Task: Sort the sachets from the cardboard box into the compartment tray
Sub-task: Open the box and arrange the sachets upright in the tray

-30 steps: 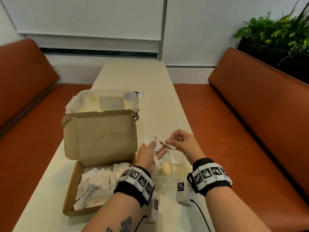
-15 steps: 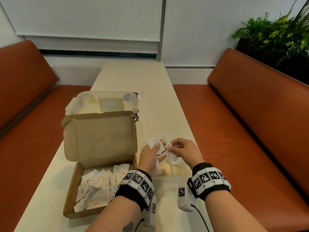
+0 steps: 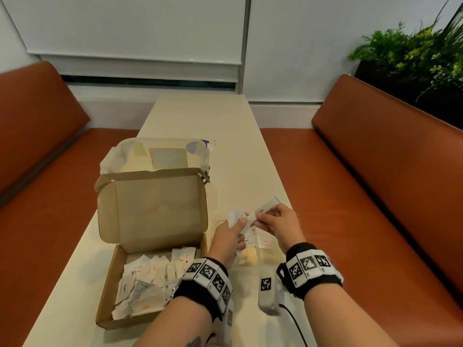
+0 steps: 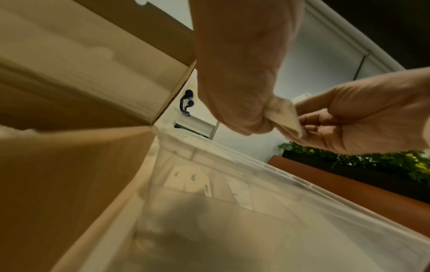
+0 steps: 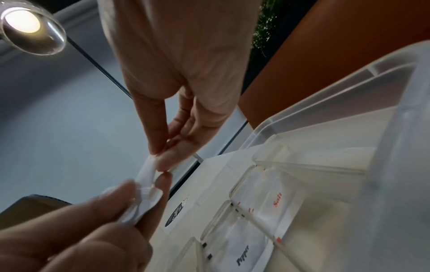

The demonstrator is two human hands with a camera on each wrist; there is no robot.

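Note:
An open cardboard box [image 3: 150, 211] stands on the table's left with several white sachets [image 3: 150, 284] lying in it. To its right sits the clear compartment tray [image 3: 273, 256]; a sachet marked Salt [image 5: 277, 199] and one marked Pepper [image 5: 242, 255] lie in separate compartments. Above the tray my left hand [image 3: 239, 222] grips a small bunch of sachets [image 4: 284, 116]. My right hand [image 3: 259, 216] pinches one long white sachet [image 3: 266, 206] with thumb and fingertips, right against that bunch. The tray's far compartments are hidden by my hands.
A clear plastic zip pouch [image 3: 162, 156] lies behind the box's raised lid. Orange benches [image 3: 375, 196] run along both sides of the narrow table [image 3: 200, 113]. A green plant [image 3: 413, 53] stands at the back right. The tray sits close to the table's right edge.
My right hand closed in on the left hand's bunch and now pinches a long sachet that sticks up to the right. Both hands stayed above the tray.

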